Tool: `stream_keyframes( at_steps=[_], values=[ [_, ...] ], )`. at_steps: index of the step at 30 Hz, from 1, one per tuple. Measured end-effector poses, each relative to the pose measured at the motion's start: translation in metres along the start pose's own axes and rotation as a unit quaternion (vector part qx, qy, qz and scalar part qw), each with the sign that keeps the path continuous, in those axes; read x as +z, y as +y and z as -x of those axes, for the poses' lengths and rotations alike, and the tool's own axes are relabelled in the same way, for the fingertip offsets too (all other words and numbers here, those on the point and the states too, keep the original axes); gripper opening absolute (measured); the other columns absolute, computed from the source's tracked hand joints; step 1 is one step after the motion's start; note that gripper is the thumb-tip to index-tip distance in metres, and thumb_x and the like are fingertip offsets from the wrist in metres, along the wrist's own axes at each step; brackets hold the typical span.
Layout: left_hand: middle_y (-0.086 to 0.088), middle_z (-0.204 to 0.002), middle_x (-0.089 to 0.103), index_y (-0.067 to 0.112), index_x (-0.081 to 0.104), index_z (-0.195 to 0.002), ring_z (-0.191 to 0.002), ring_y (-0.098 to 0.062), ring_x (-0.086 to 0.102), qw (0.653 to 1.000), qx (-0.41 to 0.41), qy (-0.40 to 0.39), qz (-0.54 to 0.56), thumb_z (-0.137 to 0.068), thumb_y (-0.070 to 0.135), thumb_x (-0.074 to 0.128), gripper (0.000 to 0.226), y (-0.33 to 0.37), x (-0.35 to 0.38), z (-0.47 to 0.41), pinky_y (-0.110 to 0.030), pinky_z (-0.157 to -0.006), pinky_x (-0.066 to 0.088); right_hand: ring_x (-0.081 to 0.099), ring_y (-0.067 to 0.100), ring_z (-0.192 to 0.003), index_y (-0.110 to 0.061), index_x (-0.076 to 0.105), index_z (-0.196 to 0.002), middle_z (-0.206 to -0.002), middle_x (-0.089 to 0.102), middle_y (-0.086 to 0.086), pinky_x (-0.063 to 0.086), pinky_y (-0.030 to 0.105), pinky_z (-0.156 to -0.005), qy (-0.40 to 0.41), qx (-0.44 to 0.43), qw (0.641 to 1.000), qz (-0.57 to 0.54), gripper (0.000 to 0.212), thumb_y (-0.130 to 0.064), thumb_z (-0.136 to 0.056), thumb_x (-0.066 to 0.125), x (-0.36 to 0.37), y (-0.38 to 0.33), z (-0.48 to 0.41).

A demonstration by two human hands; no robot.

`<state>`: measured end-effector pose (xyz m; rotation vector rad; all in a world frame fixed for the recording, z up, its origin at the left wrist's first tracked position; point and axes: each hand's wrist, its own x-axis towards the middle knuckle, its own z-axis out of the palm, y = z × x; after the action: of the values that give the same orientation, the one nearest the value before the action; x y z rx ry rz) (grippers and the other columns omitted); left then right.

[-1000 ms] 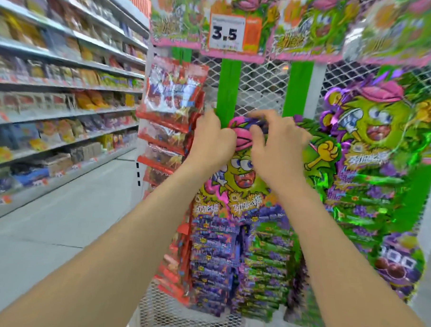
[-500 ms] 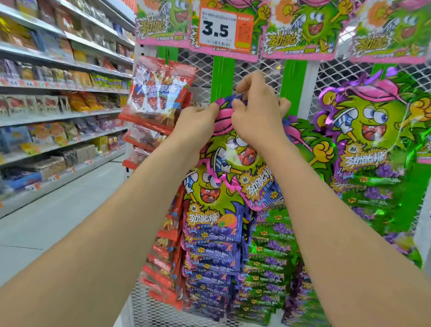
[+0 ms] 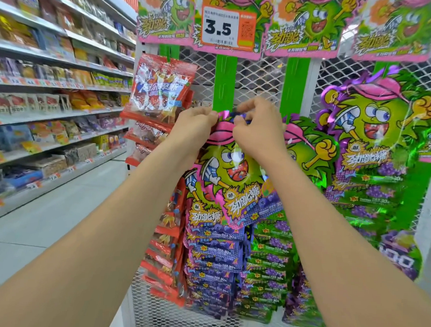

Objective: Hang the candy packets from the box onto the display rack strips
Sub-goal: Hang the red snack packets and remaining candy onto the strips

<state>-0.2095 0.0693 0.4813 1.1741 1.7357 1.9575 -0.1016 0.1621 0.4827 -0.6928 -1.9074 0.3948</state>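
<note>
Up at head view, our left hand (image 3: pixel 197 124) and right hand (image 3: pixel 256 129) both pinch closed on the top edge of a glossy purple-and-green foil candy packet (image 3: pixel 231 179), pressed against the bright green plastic display strip (image 3: pixel 225 82). To hang it well, we judge its top should sit flat on the strip, above the purple packets (image 3: pixel 215 262) below.

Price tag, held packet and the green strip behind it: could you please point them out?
Price tag (image 3: pixel 221 27): head view, on the printed 3.5.
Held packet (image 3: pixel 230 169): head view, on the cartoon face.
Green strip (image 3: pixel 225 79): head view, bare middle.
</note>
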Motion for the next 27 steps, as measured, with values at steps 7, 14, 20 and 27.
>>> stream_keyframes(
  at_steps=[7, 14, 20, 27],
  values=[
    [0.006, -0.089, 0.065, 0.016, 0.071, -0.104, -0.080, -0.006, 0.057, 0.998, 0.041, 0.023, -0.048, -0.108, 0.021, 0.049, 0.023, -0.003, 0.005, 0.003, -0.023, -0.071, 0.040, 0.068, 0.019, -0.090, -0.035, 0.062, -0.097, -0.083, 0.069, -0.013, 0.052, 0.053, -0.091, 0.069, -0.043, 0.995, -0.065, 0.016, -0.026, -0.084, 0.061, -0.002, 0.010, 0.020],
    [-0.009, -0.142, 0.066, 0.023, 0.069, -0.136, -0.120, -0.029, 0.061, 0.999, -0.048, 0.013, 0.020, -0.082, 0.084, 0.035, 0.088, 0.006, -0.005, -0.005, -0.047, -0.104, 0.043, 0.062, 0.024, -0.079, -0.032, 0.059, -0.090, -0.079, 0.063, -0.004, 0.053, 0.056, -0.079, 0.159, -0.160, 0.971, -0.079, 0.021, -0.016, -0.076, 0.059, -0.020, -0.012, 0.008],
    [-0.010, -0.142, 0.067, 0.022, 0.073, -0.130, -0.134, -0.035, 0.060, 0.997, -0.059, -0.008, 0.044, -0.065, 0.088, 0.056, 0.094, 0.001, -0.009, -0.006, -0.060, -0.118, 0.040, 0.063, 0.022, -0.081, -0.037, 0.051, -0.091, -0.081, 0.064, -0.009, 0.053, 0.058, -0.080, 0.134, -0.168, 0.974, -0.070, 0.026, -0.015, -0.079, 0.060, -0.014, -0.017, -0.006],
    [-0.011, -0.143, 0.066, 0.011, 0.065, -0.140, -0.132, -0.031, 0.062, 1.000, -0.009, -0.004, 0.007, -0.100, 0.045, 0.060, 0.053, 0.013, -0.007, 0.006, -0.051, -0.115, 0.047, 0.059, 0.022, -0.099, -0.025, 0.055, -0.099, -0.090, 0.065, -0.009, 0.040, 0.042, -0.089, 0.126, -0.127, 0.981, -0.074, 0.014, -0.018, -0.091, 0.063, 0.002, -0.013, -0.015]
  ],
)
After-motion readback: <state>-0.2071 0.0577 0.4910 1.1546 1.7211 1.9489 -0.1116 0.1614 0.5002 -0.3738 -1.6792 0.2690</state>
